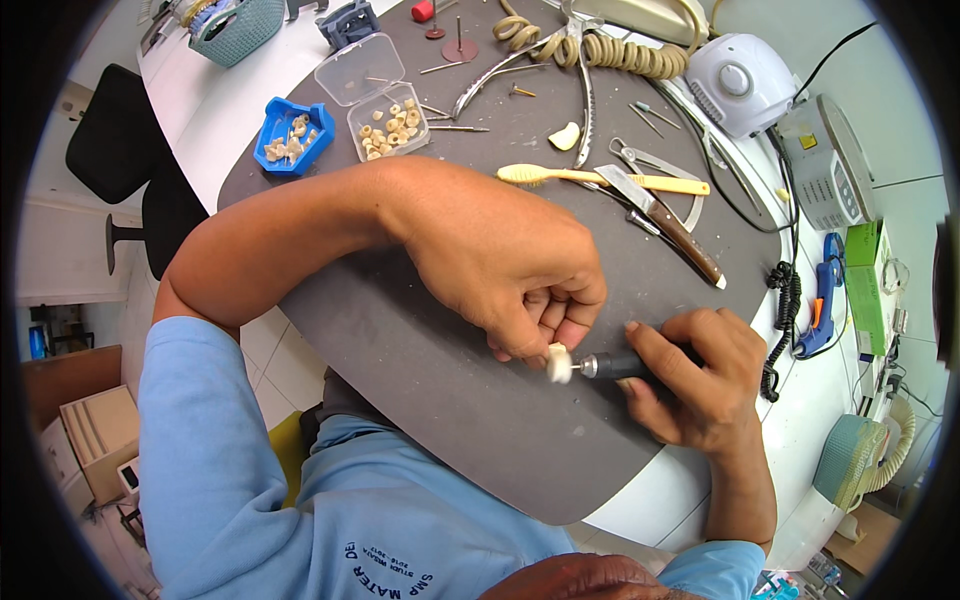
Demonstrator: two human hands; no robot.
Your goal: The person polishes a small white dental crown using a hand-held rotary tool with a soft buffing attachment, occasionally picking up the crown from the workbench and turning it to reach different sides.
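Observation:
My left hand (505,250) is bent at the wrist and pinches a small cream piece (557,349) that looks like a dental crown; the fingertips hide most of it. My right hand (700,370) is wrapped round a dark rotary handpiece (622,365) with a metal nose pointing left. At its end a white, blurred tip (559,370) meets or nearly meets the cream piece. Beyond my left wrist, a clear plastic box (357,120) with its lid up holds several cream crowns (400,122). Beside it, a blue tray (268,140) carries cream pieces.
Past my hands lie a yellow toothbrush (560,175), a wooden-handled knife (672,225) and metal calipers (650,158). A coiled beige cord (635,55) runs near a white control unit (735,80). At right are a blue glue gun (823,300) and a green box (866,280).

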